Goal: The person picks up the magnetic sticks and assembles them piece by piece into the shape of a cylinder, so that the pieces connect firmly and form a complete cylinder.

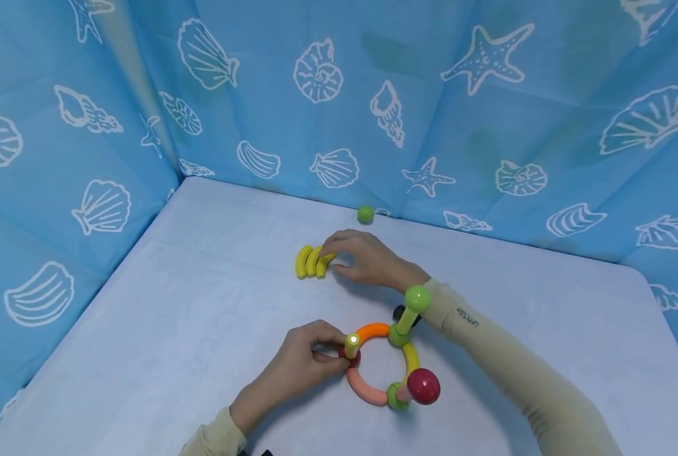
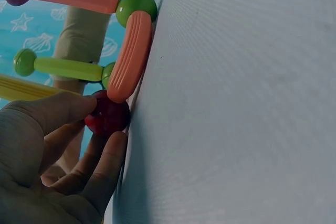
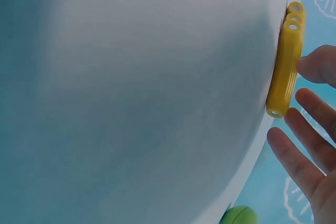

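My left hand pinches a red ball at the left corner of a ring of magnetic balls and curved sticks. The ring joins an orange curved stick, a yellow one and a pink one. A yellow stick stands on the red ball. A light green upright carries a green ball, a pink upright a red ball. My right hand reaches to three yellow curved sticks lying side by side, its fingers loosely spread at the nearest one.
A loose green ball lies near the back edge of the white table. Blue curtains with white shell prints hang behind and at the left. The right forearm passes over the table right of the ring, close to the green upright.
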